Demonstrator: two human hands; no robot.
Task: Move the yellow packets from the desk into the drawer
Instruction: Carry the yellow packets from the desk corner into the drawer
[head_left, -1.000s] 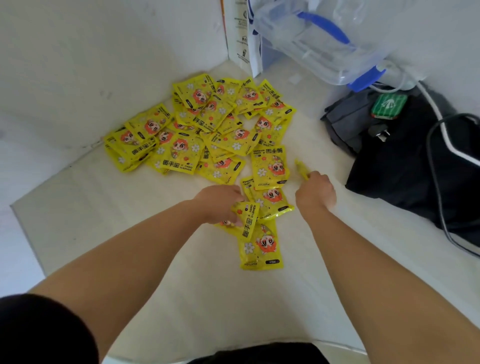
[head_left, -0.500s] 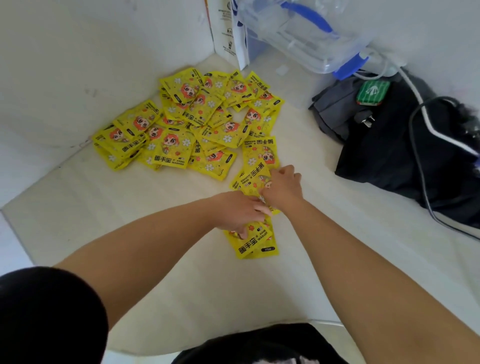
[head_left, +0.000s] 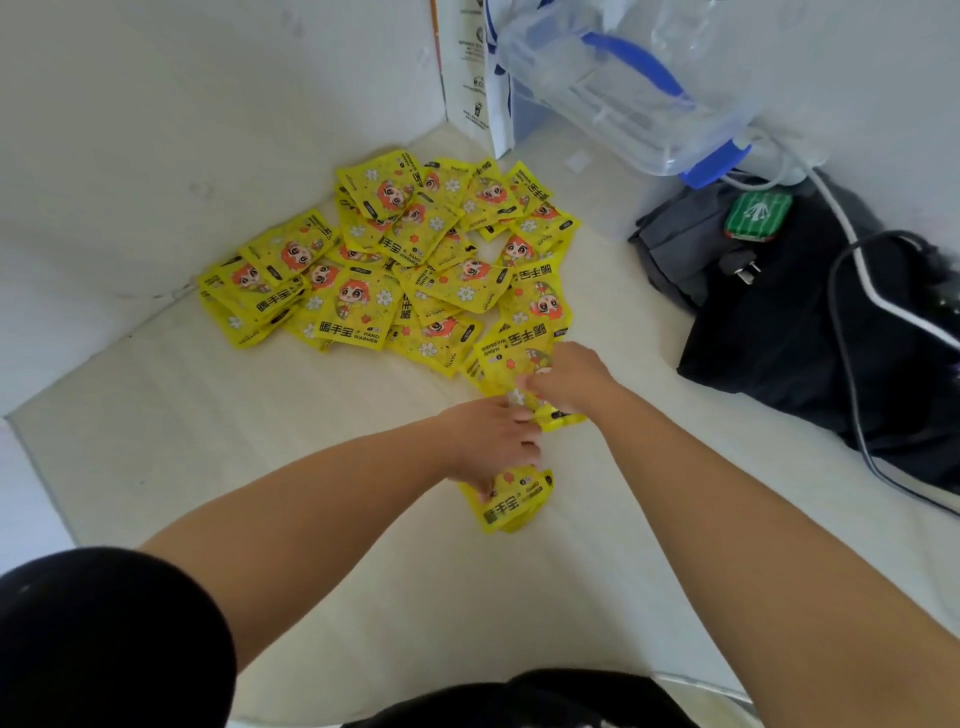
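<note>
Left grip (head_left: 488, 441) still tight on yellow packets (head_left: 511, 501); right grip (head_left: 571, 376) (now alongside) tight on another packet (head_left: 511, 351).

A clear plastic box (head_left: 623, 98) with a blue handle leans in the far corner, just beside an upright white printed bag (head_left: 470, 67). To the right a black bag (head_left: 789, 343) touches a grey cloth (head_left: 675, 244), with a small green case (head_left: 759, 213) on top; a white cable (head_left: 852, 234) and a black cable (head_left: 844, 374) cross it

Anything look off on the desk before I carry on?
Nothing damaged or spilled. The yellow packets lie in an overlapping heap by the wall, facing every way. The clear box behind them sits tilted, and a loose plug rests on the dark fabric.
</note>
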